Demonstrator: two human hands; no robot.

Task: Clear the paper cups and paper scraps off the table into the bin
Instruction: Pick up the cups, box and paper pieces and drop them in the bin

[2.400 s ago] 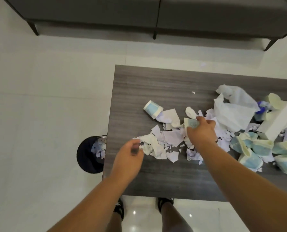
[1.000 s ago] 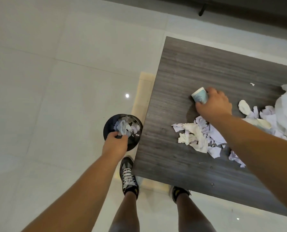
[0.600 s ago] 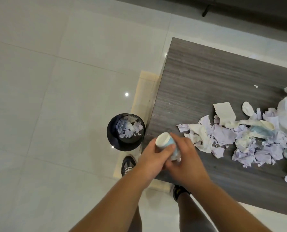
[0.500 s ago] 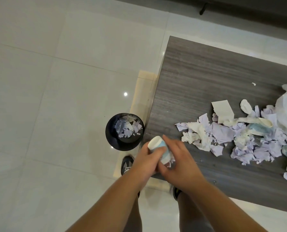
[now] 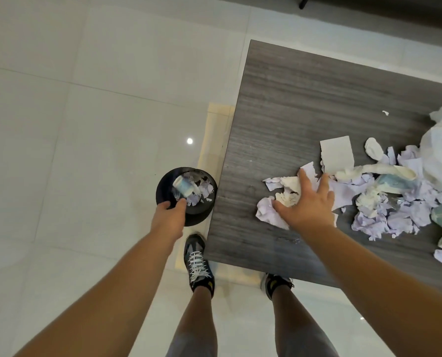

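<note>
A black round bin [image 5: 198, 217] stands on the floor left of the dark wood table [image 5: 292, 99]. A pale blue paper cup [image 5: 185, 188] lies inside the bin on lilac scraps. My left hand [image 5: 168, 215] hovers at the bin's near rim, fingers loosely curled and holding nothing. My right hand [image 5: 309, 204] rests spread on the left end of the paper scraps [image 5: 266, 215] on the table, with its fingers straight. More lilac and white scraps and crushed blue cups [image 5: 392, 184] stretch to the right edge.
A white plastic bag [image 5: 439, 155] lies at the table's right. A white square of paper [image 5: 337, 153] sits behind the scraps. My shoes [image 5: 198, 264] stand on the glossy tiled floor by the table's near corner. A sofa leg [image 5: 302, 2] shows at the top.
My left hand took the cup from my right hand, carried it left and let it go into the bin. My right hand moved back onto the scrap pile.
</note>
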